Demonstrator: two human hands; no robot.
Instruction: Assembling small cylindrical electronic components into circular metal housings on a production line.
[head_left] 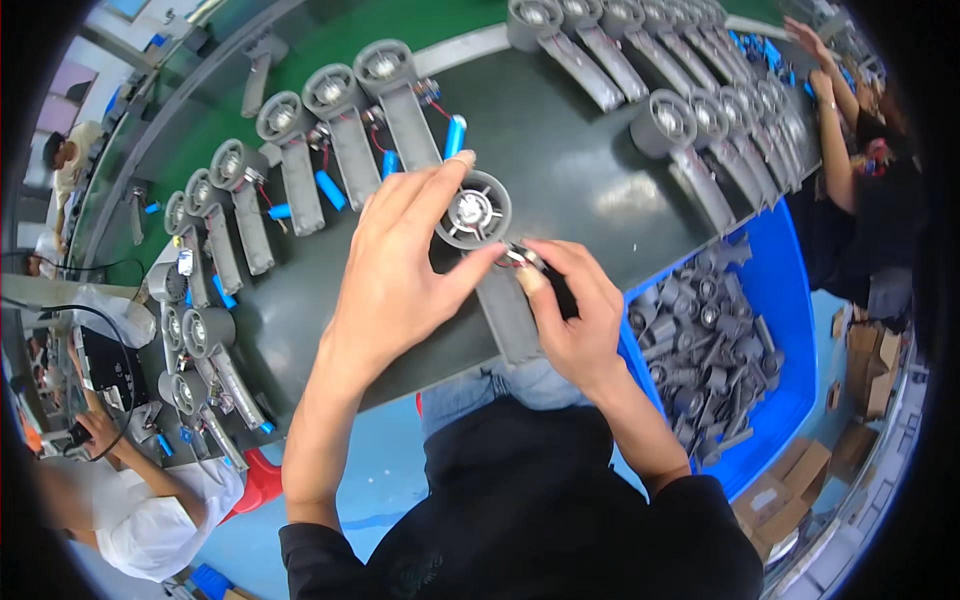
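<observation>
In front of me lies a grey handheld fan housing [508,315], a round ring with a spoked hub and a long handle pointing toward me. My left hand [400,250] grips the ring, fingers over its far left side and thumb at its near edge. My right hand [575,310] is closed in a pinch at the neck, where ring meets handle. Between its thumb and fingers shows a small dark and metallic electronic part [520,256]; its exact kind is too small to tell. A blue cylindrical battery [455,136] lies just beyond my left fingertips.
Similar fan housings [340,125] with wires and blue batteries line the bench's far left. More stand in rows [672,125] at the far right. A blue bin [795,330] of loose grey parts is at my right. Co-workers sit at left [150,510] and right [840,150].
</observation>
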